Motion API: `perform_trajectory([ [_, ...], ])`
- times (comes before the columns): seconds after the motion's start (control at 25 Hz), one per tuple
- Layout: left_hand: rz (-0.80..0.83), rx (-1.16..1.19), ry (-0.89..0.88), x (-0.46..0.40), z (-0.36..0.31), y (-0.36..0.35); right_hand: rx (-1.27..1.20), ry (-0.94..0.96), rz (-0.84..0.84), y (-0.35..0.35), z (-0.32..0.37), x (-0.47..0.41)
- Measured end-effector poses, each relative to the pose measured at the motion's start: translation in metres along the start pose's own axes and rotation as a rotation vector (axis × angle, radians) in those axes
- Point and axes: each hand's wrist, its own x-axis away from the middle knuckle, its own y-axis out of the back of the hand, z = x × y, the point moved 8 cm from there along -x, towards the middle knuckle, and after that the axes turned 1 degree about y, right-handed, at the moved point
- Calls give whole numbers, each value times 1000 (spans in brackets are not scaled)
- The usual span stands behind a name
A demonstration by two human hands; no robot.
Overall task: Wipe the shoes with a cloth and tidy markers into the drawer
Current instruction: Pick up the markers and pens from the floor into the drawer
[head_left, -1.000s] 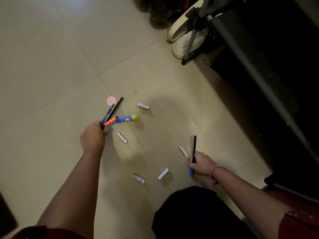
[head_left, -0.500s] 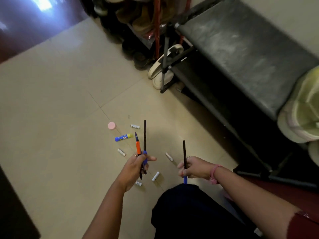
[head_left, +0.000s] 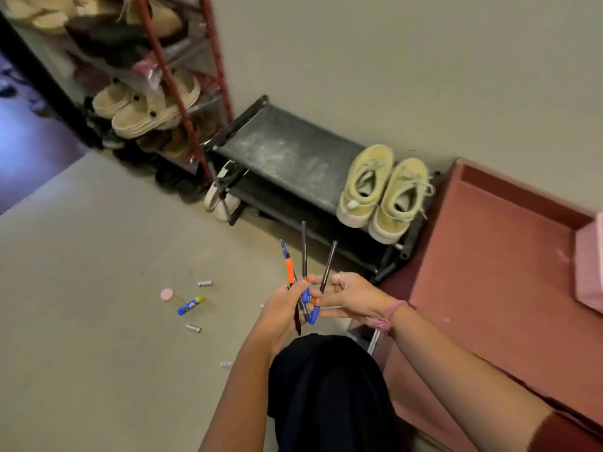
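head view: on the floor at left lie a blue glue stick (head_left: 191, 305) and a pink cap (head_left: 167, 294). the left hand (head_left: 283, 313) grips the markers (head_left: 301, 278) upright. the right hand (head_left: 350, 296) pinches one dark marker (head_left: 328, 267) beside them, near the yellow shoes (head_left: 383, 192).

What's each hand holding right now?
Left hand: grips a bunch of markers.
Right hand: pinches a thin dark marker.
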Motion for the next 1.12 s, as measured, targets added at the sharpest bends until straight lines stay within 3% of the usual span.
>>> perform_trajectory([
  [0.4, 211, -88, 104, 82, 18, -144, -215, 264, -277, 68, -9, 182],
  [0.76, 300, -174, 288, 117, 88, -231, -431, 309, -531, 126, -75, 281],
  [1.12, 410, -316, 406, 124, 141, -270, -560, 245, -689, 158, -143, 314],
])
